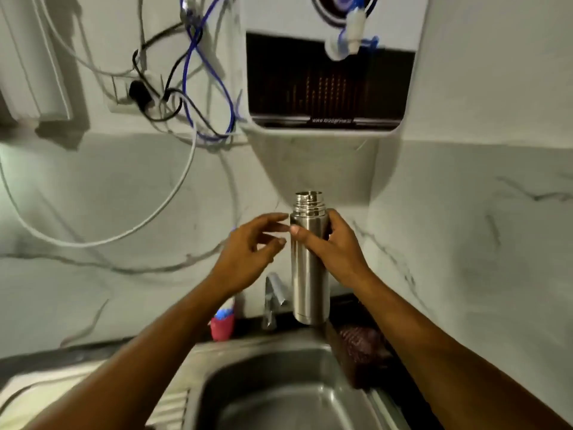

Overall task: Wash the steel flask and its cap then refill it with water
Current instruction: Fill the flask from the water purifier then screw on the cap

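My right hand [335, 246] grips the steel flask [310, 287] round its upper body and holds it upright above the sink [248, 346]. The flask's long axis runs six to twelve o'clock, with the open threaded mouth on top. My left hand [248, 252] sits at the flask's nine o'clock, fingers spread and holding nothing. I can't tell whether it touches the flask. The purifier tap [350, 35] lies toward one o'clock, well above the mouth, so I judge refilling needs a lift up and slightly right. No cap shows.
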